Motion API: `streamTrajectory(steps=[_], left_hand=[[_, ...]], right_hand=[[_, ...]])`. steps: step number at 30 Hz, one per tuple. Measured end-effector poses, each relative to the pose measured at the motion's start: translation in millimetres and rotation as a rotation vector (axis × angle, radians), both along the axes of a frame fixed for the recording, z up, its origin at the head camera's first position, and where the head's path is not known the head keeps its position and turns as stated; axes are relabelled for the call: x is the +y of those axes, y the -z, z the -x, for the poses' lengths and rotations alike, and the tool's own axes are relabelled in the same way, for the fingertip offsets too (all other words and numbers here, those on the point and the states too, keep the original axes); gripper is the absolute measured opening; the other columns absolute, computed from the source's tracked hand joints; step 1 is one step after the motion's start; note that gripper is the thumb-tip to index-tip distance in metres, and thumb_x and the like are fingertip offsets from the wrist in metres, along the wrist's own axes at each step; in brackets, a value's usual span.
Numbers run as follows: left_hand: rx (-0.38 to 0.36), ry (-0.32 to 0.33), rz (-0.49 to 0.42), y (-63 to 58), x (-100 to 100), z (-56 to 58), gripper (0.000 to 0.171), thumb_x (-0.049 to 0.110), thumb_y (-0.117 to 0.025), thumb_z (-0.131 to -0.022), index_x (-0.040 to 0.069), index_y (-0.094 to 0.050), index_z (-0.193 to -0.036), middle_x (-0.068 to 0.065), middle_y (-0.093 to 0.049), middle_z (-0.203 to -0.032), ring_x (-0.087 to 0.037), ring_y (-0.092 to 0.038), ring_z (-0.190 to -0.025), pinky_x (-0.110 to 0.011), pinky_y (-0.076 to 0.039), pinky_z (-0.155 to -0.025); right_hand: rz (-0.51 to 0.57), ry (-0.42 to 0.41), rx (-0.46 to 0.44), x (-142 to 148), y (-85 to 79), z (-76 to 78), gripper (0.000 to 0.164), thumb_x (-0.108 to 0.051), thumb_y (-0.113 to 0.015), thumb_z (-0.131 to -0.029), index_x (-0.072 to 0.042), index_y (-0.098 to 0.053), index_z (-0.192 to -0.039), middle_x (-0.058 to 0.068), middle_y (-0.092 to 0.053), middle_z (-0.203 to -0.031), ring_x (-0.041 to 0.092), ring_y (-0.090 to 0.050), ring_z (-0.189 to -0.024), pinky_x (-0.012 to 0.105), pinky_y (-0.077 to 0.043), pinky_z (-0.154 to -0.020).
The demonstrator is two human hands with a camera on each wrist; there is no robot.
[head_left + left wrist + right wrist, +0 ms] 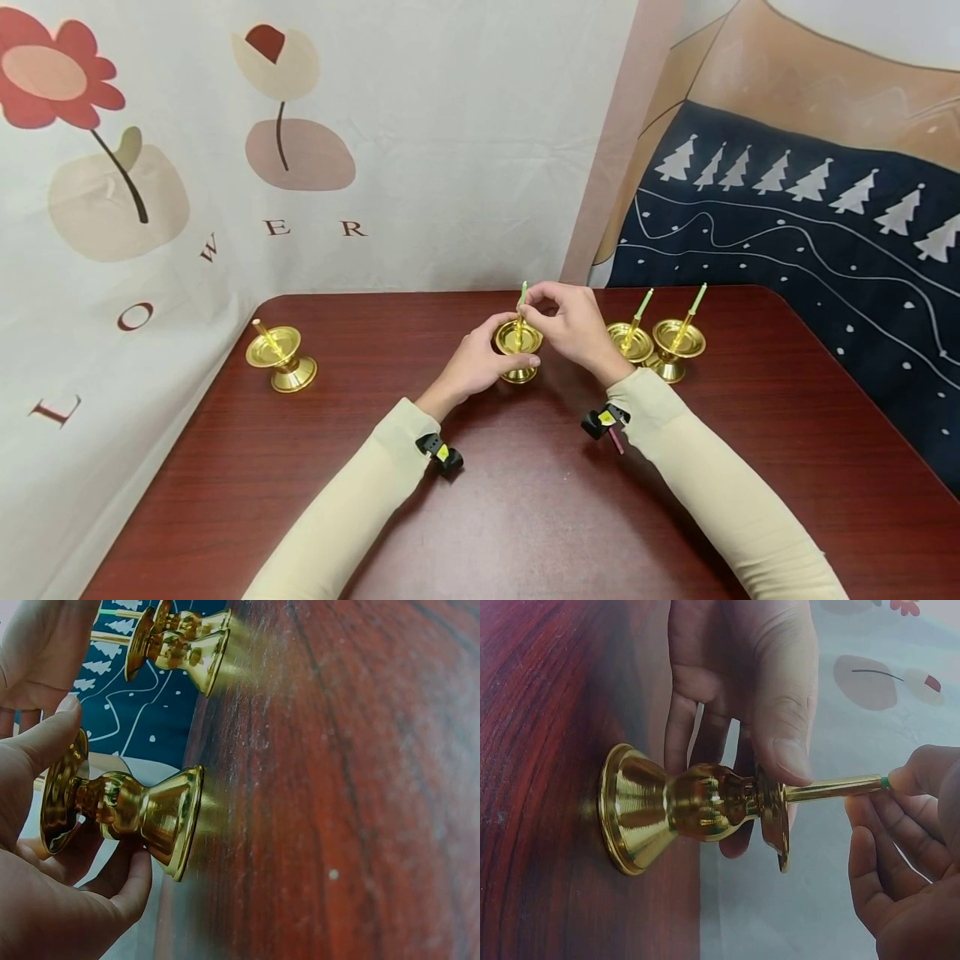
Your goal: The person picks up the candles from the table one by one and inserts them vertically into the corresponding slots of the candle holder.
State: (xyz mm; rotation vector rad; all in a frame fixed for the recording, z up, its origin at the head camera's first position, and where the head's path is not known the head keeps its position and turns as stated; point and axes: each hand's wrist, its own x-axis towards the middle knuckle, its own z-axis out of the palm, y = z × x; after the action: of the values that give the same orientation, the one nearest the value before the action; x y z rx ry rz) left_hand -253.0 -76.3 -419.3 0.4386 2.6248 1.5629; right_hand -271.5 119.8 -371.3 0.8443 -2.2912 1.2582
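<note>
A gold candle holder [517, 377] stands upright at the table's far middle. My left hand [474, 364] grips it round the dish, with the thumb on the near side of the rim. In the right wrist view, a slim gold tube [832, 787] rises from the dish, with a bit of green candle [886, 782] showing at its mouth. My right hand [576, 327] pinches this thin green candle with thumb and forefinger just over the tube. The left wrist view shows the left fingers curled behind the holder's stem [112, 796].
Two gold candle holders with green candles, the nearer-in one [630, 343] and the outer one [678, 340], stand right of my right hand. Another holder [281, 354], its tube without a candle, stands at the far left. A printed cloth [450, 150] hangs behind the table [495, 500].
</note>
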Motion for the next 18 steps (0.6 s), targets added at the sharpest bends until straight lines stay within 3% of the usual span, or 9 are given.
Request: streamTrajectory(steps=[11, 18], left_hand=[[0.012, 0.002, 0.009, -1.3, 0.3, -0.1, 0.082, 0.038, -0.094, -0.089, 0.016, -0.057, -0.159, -0.009, -0.067, -0.147, -0.026, -0.064, -0.129, -0.048, -0.049, -0.112], [0.005, 0.0, 0.014, -1.2, 0.2, -0.7, 0.082, 0.04, -0.094, -0.089, 0.018, -0.057, -0.159, -0.009, -0.067, -0.149, -0.027, -0.064, -0.13, -0.049, -0.049, -0.112]], right_hand=[[-0.001, 0.003, 0.013, 0.5, 3.6, 0.6, 0.006, 0.001, -0.079, -0.096, -0.005, -0.08, -0.094, 0.005, -0.078, -0.088, 0.018, -0.072, -0.079, 0.025, -0.057, -0.074], [0.004, -0.003, 0.007, 1.2, 4.2, -0.8, 0.002, 0.0, -0.079, -0.097, -0.002, -0.08, -0.097, 0.007, -0.079, -0.091, 0.021, -0.074, -0.083, 0.041, -0.063, -0.078]])
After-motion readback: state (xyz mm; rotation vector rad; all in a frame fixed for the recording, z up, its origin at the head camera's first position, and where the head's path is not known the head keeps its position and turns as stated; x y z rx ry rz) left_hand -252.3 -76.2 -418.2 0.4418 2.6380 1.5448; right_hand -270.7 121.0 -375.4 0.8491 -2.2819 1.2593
